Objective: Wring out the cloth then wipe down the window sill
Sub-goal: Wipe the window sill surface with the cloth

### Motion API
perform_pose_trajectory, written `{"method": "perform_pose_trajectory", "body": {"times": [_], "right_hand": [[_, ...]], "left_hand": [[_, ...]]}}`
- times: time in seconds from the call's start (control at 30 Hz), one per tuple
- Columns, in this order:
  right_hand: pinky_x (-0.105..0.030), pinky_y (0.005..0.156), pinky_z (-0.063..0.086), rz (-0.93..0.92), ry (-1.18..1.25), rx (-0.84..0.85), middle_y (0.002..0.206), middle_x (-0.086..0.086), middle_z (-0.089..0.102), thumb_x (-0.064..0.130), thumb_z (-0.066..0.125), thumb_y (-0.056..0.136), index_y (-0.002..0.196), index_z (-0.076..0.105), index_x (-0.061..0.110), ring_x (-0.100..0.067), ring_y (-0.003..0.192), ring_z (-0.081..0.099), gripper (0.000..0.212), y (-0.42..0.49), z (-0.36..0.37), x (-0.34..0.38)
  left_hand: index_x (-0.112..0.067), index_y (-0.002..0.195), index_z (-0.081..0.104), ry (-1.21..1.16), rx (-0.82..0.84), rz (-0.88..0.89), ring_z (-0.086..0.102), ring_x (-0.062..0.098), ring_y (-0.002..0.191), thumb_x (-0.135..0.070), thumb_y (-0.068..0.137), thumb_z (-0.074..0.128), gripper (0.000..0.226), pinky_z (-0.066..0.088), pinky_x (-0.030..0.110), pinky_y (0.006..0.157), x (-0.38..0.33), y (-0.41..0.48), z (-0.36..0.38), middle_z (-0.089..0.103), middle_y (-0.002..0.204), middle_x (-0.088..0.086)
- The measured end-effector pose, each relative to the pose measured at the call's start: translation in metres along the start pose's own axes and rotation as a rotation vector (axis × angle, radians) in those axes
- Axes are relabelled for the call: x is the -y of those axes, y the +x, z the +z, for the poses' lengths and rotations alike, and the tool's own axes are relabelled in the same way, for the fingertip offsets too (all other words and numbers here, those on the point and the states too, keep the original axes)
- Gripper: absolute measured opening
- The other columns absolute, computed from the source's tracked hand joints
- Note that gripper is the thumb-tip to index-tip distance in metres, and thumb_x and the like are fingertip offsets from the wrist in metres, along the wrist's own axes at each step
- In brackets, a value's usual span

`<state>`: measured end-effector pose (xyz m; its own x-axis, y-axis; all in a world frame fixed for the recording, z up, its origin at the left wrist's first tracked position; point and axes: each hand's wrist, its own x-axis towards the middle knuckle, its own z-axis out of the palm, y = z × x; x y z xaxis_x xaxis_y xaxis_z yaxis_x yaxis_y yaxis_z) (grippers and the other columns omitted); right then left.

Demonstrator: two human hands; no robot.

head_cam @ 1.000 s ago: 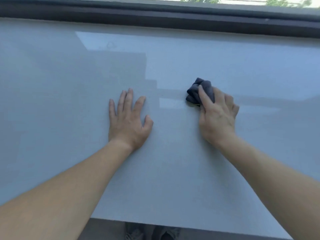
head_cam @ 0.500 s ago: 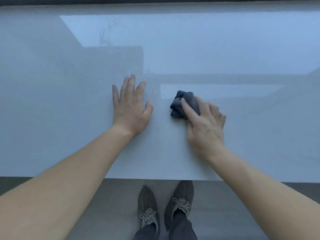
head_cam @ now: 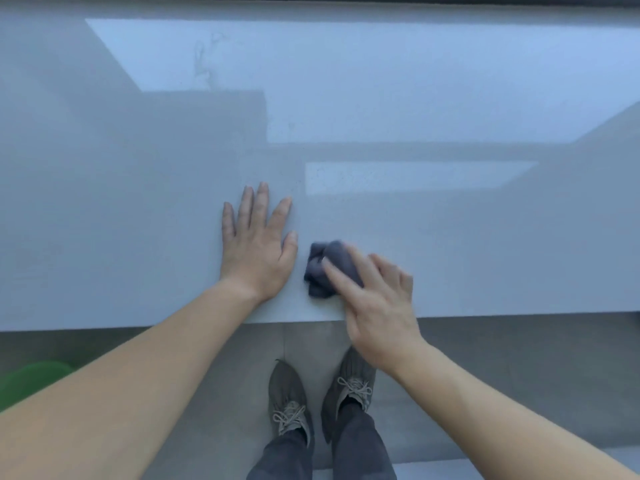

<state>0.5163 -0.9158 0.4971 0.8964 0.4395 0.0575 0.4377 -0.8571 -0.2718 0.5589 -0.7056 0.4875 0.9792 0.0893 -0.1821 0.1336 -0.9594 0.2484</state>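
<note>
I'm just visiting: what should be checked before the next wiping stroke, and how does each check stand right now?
1. Grip: the right hand grips the cloth: ok.
2. Place: the cloth lies on the window sill, not over its front edge: ok.
3. Support: the left hand rests flat on the sill, apart from the cloth: ok.
4. Cloth wrung out enough: cannot tell.
5. Far part of the sill free of marks: not ok, a faint smudge shows there.

Cloth (head_cam: 317, 271) perhaps half under blurred right hand (head_cam: 377, 306)
</note>
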Motion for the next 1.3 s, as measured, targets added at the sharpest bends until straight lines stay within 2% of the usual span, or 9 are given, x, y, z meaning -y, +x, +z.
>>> {"method": "perform_pose_trajectory", "body": {"times": [0.1, 0.27, 0.4, 0.5, 0.7, 0.83, 0.93, 1.13, 1.3], "right_hand": [[-0.041, 0.092, 0.032, -0.165, -0.028, 0.046, 0.150, 0.001, 0.043, 0.019, 0.057, 0.081, 0.137, 0.054, 0.037, -0.029, 0.120, 0.045, 0.059, -0.007, -0.004, -0.016], [-0.039, 0.088, 0.027, 0.395, 0.037, -0.141, 0.147, 0.001, 0.045, 0.012, 0.047, 0.079, 0.139, 0.054, 0.035, -0.029, 0.118, 0.039, 0.065, 0.006, -0.008, -0.034], [-0.042, 0.090, 0.031, 0.106, -0.006, -0.076, 0.148, -0.002, 0.045, 0.010, 0.054, 0.076, 0.137, 0.056, 0.031, -0.030, 0.119, 0.043, 0.065, -0.032, 0.003, 0.000], [-0.043, 0.091, 0.032, -0.037, -0.052, 0.008, 0.149, -0.001, 0.045, 0.013, 0.056, 0.078, 0.138, 0.054, 0.034, -0.032, 0.119, 0.046, 0.064, -0.038, -0.006, -0.028], [-0.044, 0.087, 0.031, 0.404, -0.002, -0.197, 0.143, -0.003, 0.048, 0.008, 0.050, 0.080, 0.138, 0.055, 0.033, -0.034, 0.114, 0.043, 0.063, -0.024, -0.018, -0.072], [-0.042, 0.088, 0.032, 0.084, -0.041, -0.100, 0.147, -0.003, 0.046, 0.013, 0.054, 0.077, 0.137, 0.056, 0.032, -0.031, 0.116, 0.045, 0.063, -0.044, -0.008, -0.050], [-0.042, 0.090, 0.033, -0.087, -0.074, -0.051, 0.147, -0.002, 0.047, 0.016, 0.054, 0.081, 0.137, 0.056, 0.033, -0.029, 0.118, 0.046, 0.059, -0.033, -0.019, -0.083], [-0.043, 0.093, 0.026, 0.463, 0.059, -0.172, 0.149, 0.000, 0.042, 0.012, 0.048, 0.085, 0.141, 0.050, 0.036, -0.032, 0.120, 0.037, 0.061, 0.030, -0.033, -0.142], [-0.041, 0.091, 0.030, -0.086, 0.016, -0.028, 0.146, -0.001, 0.047, 0.017, 0.056, 0.080, 0.138, 0.054, 0.035, -0.028, 0.120, 0.043, 0.061, 0.015, -0.023, -0.119]], "left_hand": [[-0.029, 0.156, 0.012, 0.007, 0.014, -0.006, -0.015, 0.019, 0.151, -0.048, 0.093, 0.018, 0.066, -0.016, 0.046, 0.119, 0.000, 0.000, -0.002, -0.007, 0.166, 0.003], [-0.029, 0.157, 0.006, 0.034, 0.044, -0.001, -0.018, 0.020, 0.150, -0.044, 0.100, 0.026, 0.062, -0.016, 0.048, 0.119, 0.001, 0.000, -0.003, -0.012, 0.165, 0.004], [-0.028, 0.157, 0.007, 0.011, 0.054, -0.006, -0.019, 0.020, 0.150, -0.043, 0.100, 0.027, 0.062, -0.016, 0.048, 0.119, -0.001, 0.000, -0.007, -0.012, 0.165, 0.004], [-0.029, 0.157, 0.012, 0.002, 0.056, -0.001, -0.016, 0.019, 0.151, -0.044, 0.100, 0.030, 0.062, -0.014, 0.046, 0.120, 0.000, -0.001, -0.011, -0.009, 0.166, 0.003], [-0.027, 0.156, 0.016, 0.060, -0.031, -0.012, -0.015, 0.029, 0.151, -0.034, 0.095, 0.034, 0.064, -0.014, 0.046, 0.120, -0.024, 0.003, -0.013, -0.005, 0.165, 0.012], [-0.024, 0.157, 0.013, -0.001, -0.020, 0.073, -0.013, 0.026, 0.151, -0.040, 0.092, 0.023, 0.067, -0.013, 0.043, 0.121, -0.070, 0.020, -0.003, -0.006, 0.165, 0.011], [-0.026, 0.157, 0.005, 0.016, 0.036, 0.038, -0.018, 0.022, 0.150, -0.043, 0.100, 0.022, 0.062, -0.014, 0.044, 0.120, -0.085, 0.033, 0.009, -0.013, 0.165, 0.007], [-0.029, 0.157, 0.000, 0.101, 0.036, 0.003, -0.019, 0.020, 0.150, -0.047, 0.093, 0.014, 0.068, -0.014, 0.044, 0.120, -0.087, 0.035, 0.016, -0.015, 0.165, 0.005], [-0.030, 0.157, 0.004, 0.069, 0.054, -0.025, -0.018, 0.017, 0.150, -0.048, 0.092, 0.017, 0.069, -0.014, 0.042, 0.120, -0.090, 0.037, 0.013, -0.014, 0.165, 0.002]]}}
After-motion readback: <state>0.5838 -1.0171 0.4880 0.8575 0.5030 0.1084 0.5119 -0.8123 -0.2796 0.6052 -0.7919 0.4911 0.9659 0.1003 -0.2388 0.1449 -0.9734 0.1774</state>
